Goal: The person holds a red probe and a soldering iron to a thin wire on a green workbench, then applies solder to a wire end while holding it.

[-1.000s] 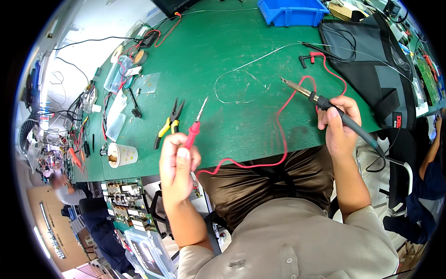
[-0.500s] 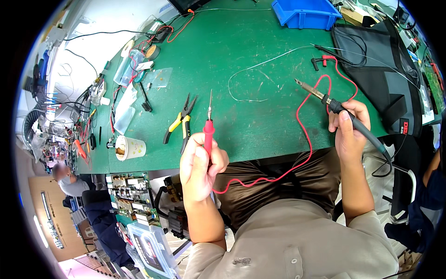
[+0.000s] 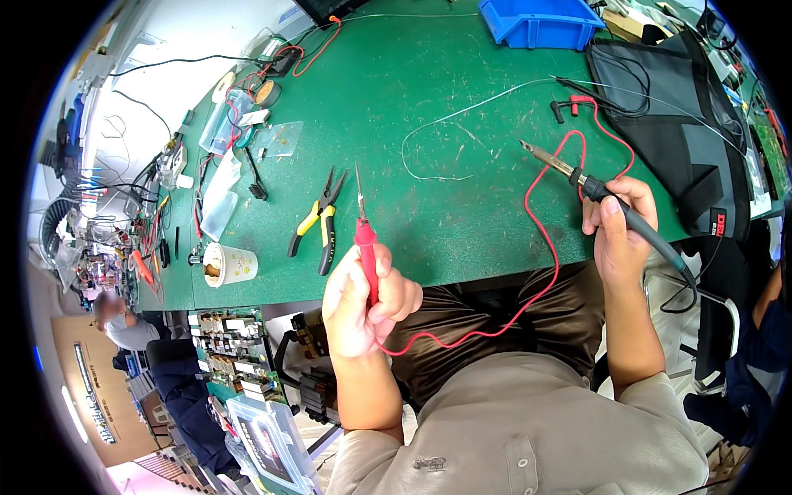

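My left hand [image 3: 367, 309] is closed around a red test probe [image 3: 366, 239], its metal tip pointing up near yellow-and-black needle-nose pliers [image 3: 326, 231] lying open on the green bench. A red lead [image 3: 536, 221] loops from beside this hand across the bench to red and black plugs [image 3: 575, 106]. In my right hand [image 3: 619, 239] is a soldering iron [image 3: 602, 190], gripped by its dark handle, tip toward the upper left and cord hanging down. A thin wire [image 3: 437, 176] curves over the bench [image 3: 429, 247] beyond both hands.
A paper cup [image 3: 231, 266], tangled cables and plastic bags [image 3: 219, 214] lie left. A blue bin [image 3: 540, 29] stands at the back, a black fabric case [image 3: 676, 157] right. Circuit boards [image 3: 231, 346] are at lower left. A person [image 3: 132, 330] sits far left; another's arm [image 3: 767, 301] shows right.
The view has shifted, moving the scene rightward. The red probe has turned more upright, its tip now leaning slightly left, and my left hand's fingers have shifted around it. Both grips remain.
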Action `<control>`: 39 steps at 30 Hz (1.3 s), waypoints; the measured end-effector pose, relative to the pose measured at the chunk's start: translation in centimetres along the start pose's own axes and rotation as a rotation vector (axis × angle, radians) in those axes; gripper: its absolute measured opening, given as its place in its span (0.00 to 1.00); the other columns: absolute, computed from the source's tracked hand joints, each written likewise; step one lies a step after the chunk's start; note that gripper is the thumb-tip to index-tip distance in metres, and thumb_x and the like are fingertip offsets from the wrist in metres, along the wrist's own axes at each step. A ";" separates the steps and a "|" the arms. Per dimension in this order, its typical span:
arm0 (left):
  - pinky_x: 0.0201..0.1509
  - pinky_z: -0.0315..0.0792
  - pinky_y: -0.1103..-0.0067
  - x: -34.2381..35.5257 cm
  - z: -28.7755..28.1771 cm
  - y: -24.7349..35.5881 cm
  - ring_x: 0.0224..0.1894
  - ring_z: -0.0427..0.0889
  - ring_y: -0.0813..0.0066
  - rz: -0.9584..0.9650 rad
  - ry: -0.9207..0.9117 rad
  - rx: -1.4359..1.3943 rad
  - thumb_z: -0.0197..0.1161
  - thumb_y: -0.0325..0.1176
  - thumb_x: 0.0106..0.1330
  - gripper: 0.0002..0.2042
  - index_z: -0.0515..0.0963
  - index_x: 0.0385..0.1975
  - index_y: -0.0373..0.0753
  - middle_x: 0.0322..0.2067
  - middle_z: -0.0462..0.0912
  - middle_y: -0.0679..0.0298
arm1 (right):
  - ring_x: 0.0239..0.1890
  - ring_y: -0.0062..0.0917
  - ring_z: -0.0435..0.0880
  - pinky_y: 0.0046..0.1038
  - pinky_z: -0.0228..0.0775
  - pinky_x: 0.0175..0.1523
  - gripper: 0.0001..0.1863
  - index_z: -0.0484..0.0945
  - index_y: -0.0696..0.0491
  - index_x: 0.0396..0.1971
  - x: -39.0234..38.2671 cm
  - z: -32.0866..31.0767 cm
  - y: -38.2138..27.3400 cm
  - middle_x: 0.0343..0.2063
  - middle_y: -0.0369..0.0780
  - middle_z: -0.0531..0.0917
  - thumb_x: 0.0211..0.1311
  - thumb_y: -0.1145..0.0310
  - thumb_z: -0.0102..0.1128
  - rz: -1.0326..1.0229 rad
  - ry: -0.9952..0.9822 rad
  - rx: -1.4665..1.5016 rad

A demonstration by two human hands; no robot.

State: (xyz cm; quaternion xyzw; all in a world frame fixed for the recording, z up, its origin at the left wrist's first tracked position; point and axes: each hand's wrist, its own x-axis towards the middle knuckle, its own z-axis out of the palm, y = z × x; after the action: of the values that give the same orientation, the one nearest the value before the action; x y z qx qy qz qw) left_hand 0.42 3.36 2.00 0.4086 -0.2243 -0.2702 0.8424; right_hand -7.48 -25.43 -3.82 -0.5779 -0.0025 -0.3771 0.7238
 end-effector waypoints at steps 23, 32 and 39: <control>0.28 0.60 0.84 -0.7 -1.5 -2.9 0.24 0.67 0.78 0.078 0.450 1.153 0.51 0.29 0.71 0.06 0.73 0.39 0.33 0.25 0.71 0.65 | 0.19 0.20 0.73 0.22 0.67 0.25 0.07 0.67 0.59 0.39 0.1 -0.1 -0.2 0.19 0.39 0.74 0.66 0.74 0.53 0.039 0.007 0.095; 0.40 0.72 0.74 0.7 -1.0 -4.6 0.36 0.78 0.62 0.285 0.258 1.655 0.60 0.24 0.63 0.05 0.78 0.37 0.31 0.34 0.79 0.55 | 0.16 0.20 0.73 0.22 0.67 0.21 0.05 0.68 0.60 0.35 0.0 0.1 -0.6 0.16 0.39 0.74 0.65 0.75 0.53 0.108 0.007 0.115; 0.37 0.70 0.74 0.7 -1.3 -4.2 0.33 0.76 0.63 0.216 0.290 1.701 0.64 0.23 0.59 0.06 0.80 0.36 0.34 0.32 0.76 0.58 | 0.16 0.18 0.74 0.21 0.67 0.22 0.05 0.68 0.60 0.34 0.7 1.8 -0.8 0.17 0.39 0.77 0.63 0.77 0.55 0.178 -0.029 0.072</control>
State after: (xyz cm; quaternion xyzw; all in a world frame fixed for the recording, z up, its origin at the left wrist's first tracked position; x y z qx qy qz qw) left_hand 0.63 1.45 -2.06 0.9063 -0.2782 0.1252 0.2925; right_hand -6.64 -24.32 -2.30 -0.5550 0.0249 -0.3026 0.7745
